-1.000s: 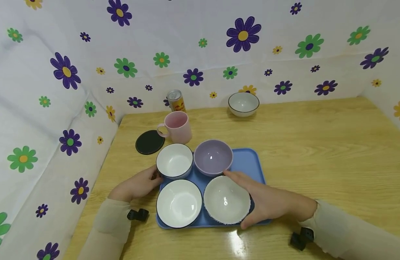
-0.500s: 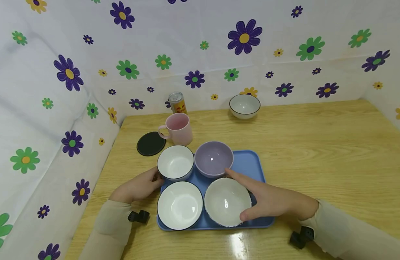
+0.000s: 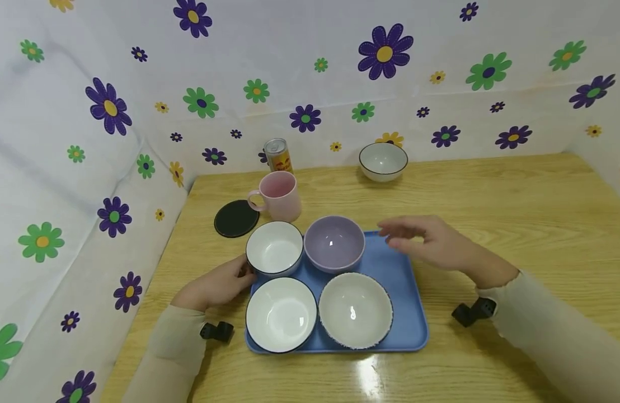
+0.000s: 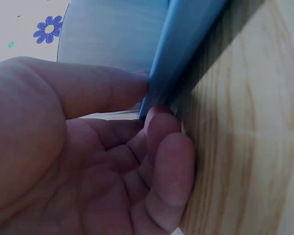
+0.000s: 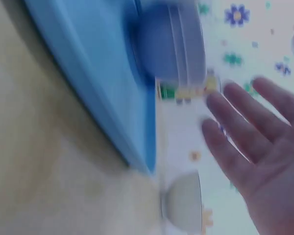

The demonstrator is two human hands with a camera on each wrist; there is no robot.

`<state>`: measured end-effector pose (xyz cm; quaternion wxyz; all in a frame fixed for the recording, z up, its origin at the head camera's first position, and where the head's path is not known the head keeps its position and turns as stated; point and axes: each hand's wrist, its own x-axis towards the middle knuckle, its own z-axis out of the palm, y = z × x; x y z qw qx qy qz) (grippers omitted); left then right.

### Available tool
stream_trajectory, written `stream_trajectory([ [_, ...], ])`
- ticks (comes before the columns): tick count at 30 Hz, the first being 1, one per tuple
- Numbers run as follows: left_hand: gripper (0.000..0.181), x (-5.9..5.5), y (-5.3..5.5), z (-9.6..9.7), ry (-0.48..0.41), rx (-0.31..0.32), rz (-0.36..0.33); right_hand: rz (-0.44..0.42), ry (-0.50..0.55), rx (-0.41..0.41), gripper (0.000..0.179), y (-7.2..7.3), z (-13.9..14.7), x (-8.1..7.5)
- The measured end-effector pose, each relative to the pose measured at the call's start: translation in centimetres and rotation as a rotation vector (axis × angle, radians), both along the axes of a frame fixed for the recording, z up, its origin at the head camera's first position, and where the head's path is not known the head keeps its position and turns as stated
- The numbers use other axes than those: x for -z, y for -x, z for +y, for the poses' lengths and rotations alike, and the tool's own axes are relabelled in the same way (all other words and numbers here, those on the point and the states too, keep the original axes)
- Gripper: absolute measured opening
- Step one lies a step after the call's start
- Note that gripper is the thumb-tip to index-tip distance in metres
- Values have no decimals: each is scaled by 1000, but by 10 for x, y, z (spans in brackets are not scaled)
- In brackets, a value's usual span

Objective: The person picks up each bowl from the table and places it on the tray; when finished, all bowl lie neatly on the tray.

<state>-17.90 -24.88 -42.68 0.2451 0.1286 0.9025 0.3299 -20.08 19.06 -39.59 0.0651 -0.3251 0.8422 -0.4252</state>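
Note:
A blue tray (image 3: 408,296) bears a small white dark-rimmed bowl (image 3: 275,249), a purple bowl (image 3: 335,243), a wider white dark-rimmed bowl (image 3: 281,314) and a cream bowl (image 3: 356,310) with a speckled rim. At the tray's left edge, my left hand (image 3: 221,284) grips the rim. The left wrist view shows its thumb (image 4: 105,90) against the rim and its fingers curled by the underside. My right hand (image 3: 433,240) is raised over the tray's far right corner, right of the purple bowl and apart from it. Straight, spread fingers (image 5: 240,115) show in the right wrist view, holding nothing.
Behind the tray stand a pink mug (image 3: 281,197) and a drink can (image 3: 278,155). A black round coaster (image 3: 236,218) lies beside the mug. Another white bowl (image 3: 383,162) stands at the table's back, near the flowered cloth (image 3: 290,50).
My right hand has let go of the cream bowl and moved up and away to the tray's far right corner. My left hand stays on the tray's left edge.

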Motion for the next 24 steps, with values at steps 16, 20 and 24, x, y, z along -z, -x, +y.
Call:
stream_trajectory([
  [16, 28, 0, 2, -1, -8, 2, 7, -187, -191, 588, 133, 134, 8, 8],
  [20, 28, -1, 2, 0, -17, -1, -9, -232, -167, 580, 135, 145, 1, 13],
  [24, 31, -2, 0, 0, -24, -11, -23, -233, -156, 588, 136, 155, -5, 20],
])
